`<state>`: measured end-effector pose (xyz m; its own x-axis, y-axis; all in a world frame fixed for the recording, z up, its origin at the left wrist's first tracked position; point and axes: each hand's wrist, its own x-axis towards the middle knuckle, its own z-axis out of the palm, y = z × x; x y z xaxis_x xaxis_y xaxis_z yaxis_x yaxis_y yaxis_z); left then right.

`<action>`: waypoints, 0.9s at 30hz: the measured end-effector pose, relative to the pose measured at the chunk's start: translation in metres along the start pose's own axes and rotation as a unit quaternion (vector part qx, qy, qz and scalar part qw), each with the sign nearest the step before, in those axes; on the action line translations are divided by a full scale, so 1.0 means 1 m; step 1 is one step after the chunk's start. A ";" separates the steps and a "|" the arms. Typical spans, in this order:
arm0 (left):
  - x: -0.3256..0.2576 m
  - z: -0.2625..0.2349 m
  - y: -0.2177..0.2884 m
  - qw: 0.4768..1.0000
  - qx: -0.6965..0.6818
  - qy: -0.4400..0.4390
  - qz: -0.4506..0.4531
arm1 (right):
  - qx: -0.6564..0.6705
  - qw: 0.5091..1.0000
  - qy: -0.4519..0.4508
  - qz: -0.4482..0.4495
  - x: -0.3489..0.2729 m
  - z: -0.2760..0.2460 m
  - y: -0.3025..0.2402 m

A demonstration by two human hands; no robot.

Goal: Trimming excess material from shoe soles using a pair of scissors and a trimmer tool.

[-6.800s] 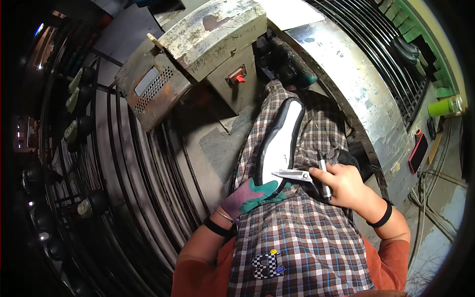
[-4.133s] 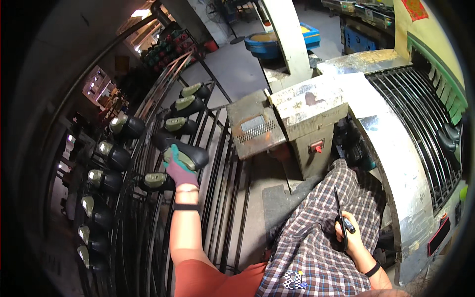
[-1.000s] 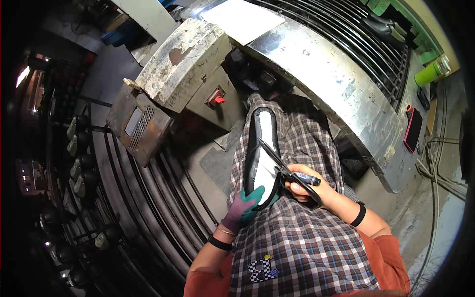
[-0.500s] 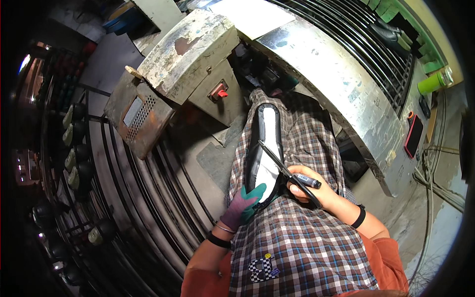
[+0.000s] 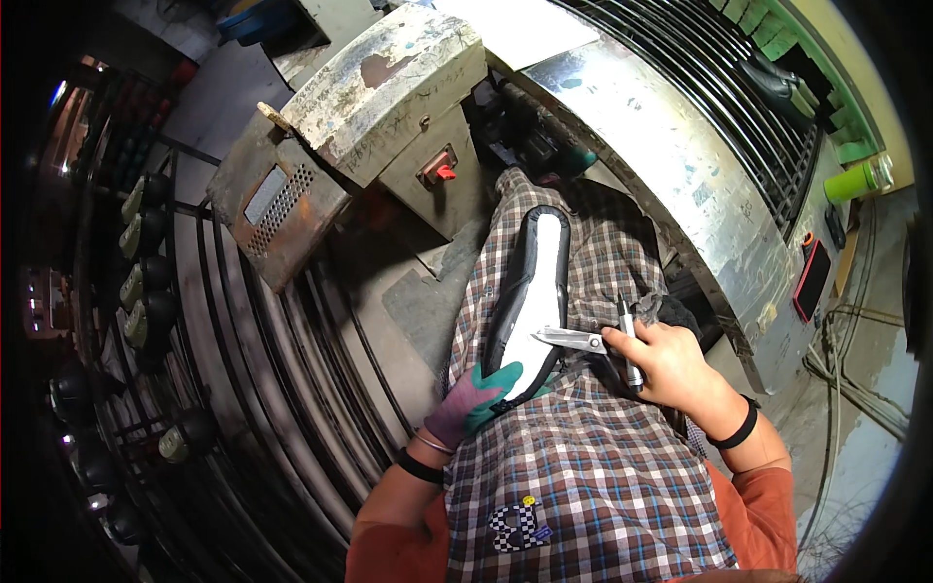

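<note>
Left: dark rack rails carry rows of shoes. Centre: the gloved left hand grips the near end of a shoe sole, black-rimmed and white-faced, lying on the checked apron across the lap; its long axis runs away from the person. Right hand, closed, holds small scissors, blades pointing left onto the sole's edge, plus what may be a pen. Beyond: a worn metal machine and steel bench.
</note>
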<state>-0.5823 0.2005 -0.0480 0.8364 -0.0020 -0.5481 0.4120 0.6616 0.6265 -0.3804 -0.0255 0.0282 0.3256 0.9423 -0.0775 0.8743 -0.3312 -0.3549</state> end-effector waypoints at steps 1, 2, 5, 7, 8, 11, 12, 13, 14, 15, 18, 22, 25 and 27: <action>0.000 0.000 0.003 1.000 -0.006 -0.012 -0.022 | -0.012 1.000 -0.014 -0.010 -0.001 -0.001 0.002; 0.001 -0.005 0.000 1.000 -0.008 -0.011 -0.022 | -0.011 1.000 -0.016 -0.010 0.001 -0.005 0.002; 0.004 -0.016 -0.007 1.000 0.002 -0.017 -0.015 | -0.075 0.995 -0.040 -0.044 0.005 -0.017 0.003; 0.005 -0.015 -0.001 0.999 -0.006 -0.033 -0.028 | -0.128 0.987 -0.069 -0.067 0.007 -0.023 0.004; 0.006 -0.016 -0.001 0.999 -0.007 -0.032 -0.028 | -0.127 0.987 -0.071 -0.068 0.009 -0.026 0.003; 0.009 -0.017 -0.002 0.998 0.026 -0.050 -0.011 | -0.141 0.983 -0.087 -0.080 0.018 -0.031 0.005; 0.008 -0.015 0.000 0.998 0.029 -0.032 -0.037 | -0.061 0.991 -0.109 -0.052 0.021 -0.027 0.009; 0.008 -0.014 0.003 0.997 0.033 -0.017 -0.063 | 0.016 0.991 -0.129 -0.020 0.024 -0.023 0.012; 0.008 -0.015 0.002 0.997 0.033 -0.019 -0.062 | 0.164 0.979 -0.116 0.023 0.025 -0.016 0.012; 0.007 -0.017 0.000 0.998 0.017 -0.036 -0.043 | 0.293 0.949 -0.102 0.054 0.021 0.006 0.018; 0.004 -0.024 -0.010 0.999 -0.012 -0.041 -0.019 | 0.283 0.959 -0.028 0.019 0.018 0.016 0.009; 0.005 -0.022 -0.004 0.997 0.040 -0.044 -0.052 | 0.077 0.997 -0.011 -0.016 0.010 -0.003 -0.004; 0.004 -0.023 -0.006 0.996 0.009 -0.088 0.024 | -0.060 0.994 -0.049 -0.078 0.007 -0.013 -0.006; 0.002 -0.020 -0.003 0.996 -0.028 -0.082 0.007 | -0.095 0.990 -0.058 -0.086 0.006 -0.019 -0.009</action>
<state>-0.5889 0.2136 -0.0621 0.8916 -0.1121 -0.4388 0.3833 0.7030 0.5991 -0.3797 -0.0179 0.0483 0.1325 0.9809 -0.1422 0.9685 -0.1587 -0.1921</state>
